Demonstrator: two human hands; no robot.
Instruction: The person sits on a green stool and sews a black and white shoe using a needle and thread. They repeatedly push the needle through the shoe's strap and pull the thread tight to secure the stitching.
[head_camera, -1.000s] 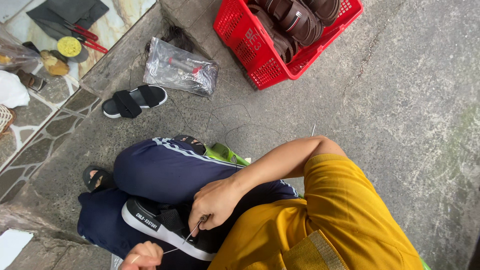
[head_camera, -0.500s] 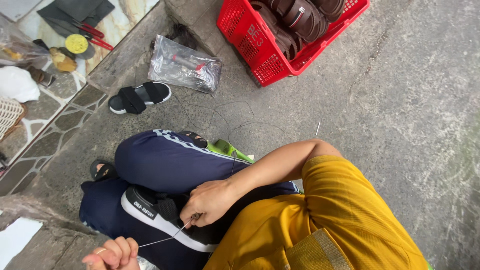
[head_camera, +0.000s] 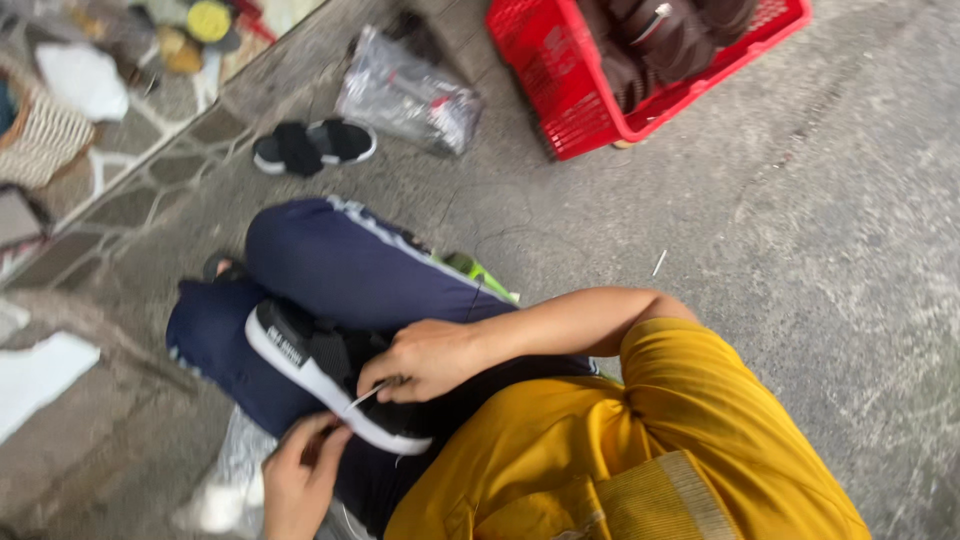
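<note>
Head view looks down on a person seated on a concrete floor (head_camera: 820, 250), a black sneaker with a white sole (head_camera: 330, 372) lying across the lap on dark blue trousers (head_camera: 330, 265). At the far left a woven basket (head_camera: 40, 140) sits on stone paving, and just right of it a black sandal (head_camera: 312, 146) lies on the floor.

Near the bottom edge, the left hand (head_camera: 300, 478) curls inward beside the sole, fingers bunched; its grip looks pinched shut, though on what I cannot tell. Right of it, the right hand (head_camera: 425, 358) rests on the sneaker's upper, knuckles up, wrist bent down, thumb and forefinger clenched on a thin needle-like tool (head_camera: 368, 394) angled at the seam where upper meets sole.

To do this stitching well, I judge the shoe should stay braced against the thigh, the tool driven straight at the seam and the thread kept taut by the other hand.

Farther right, a crinkled plastic bag (head_camera: 410, 98) and a red basket (head_camera: 580, 110) of dark shoes stand at the far side.
</note>
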